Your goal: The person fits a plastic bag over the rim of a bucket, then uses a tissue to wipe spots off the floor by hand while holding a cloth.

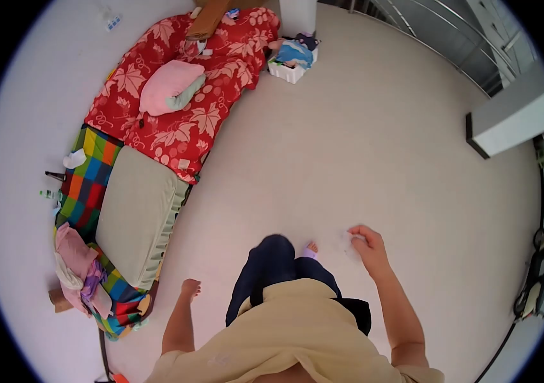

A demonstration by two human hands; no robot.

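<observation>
My right hand (367, 247) is held out over the pale floor, its thumb and fingers pinched together. A faint, see-through thing (348, 244) hangs at those fingertips; it looks like thin clear plastic, but its kind is hard to make out. Lower and to the left, my left hand (191, 288) hangs beside my body with its fingers curled in, and nothing shows in it. Between the two hands are my dark trousers (272, 258) and one foot in a light purple slipper (310, 252).
Along the left wall runs a sofa with a red leaf-patterned cover (182, 137), a pink pillow (166, 86) and a grey-green cushion (137, 210). Clothes (80, 262) lie at its near end. A white basket (288, 72) stands beyond, a pillar (508, 124) and scooter (530, 281) at right.
</observation>
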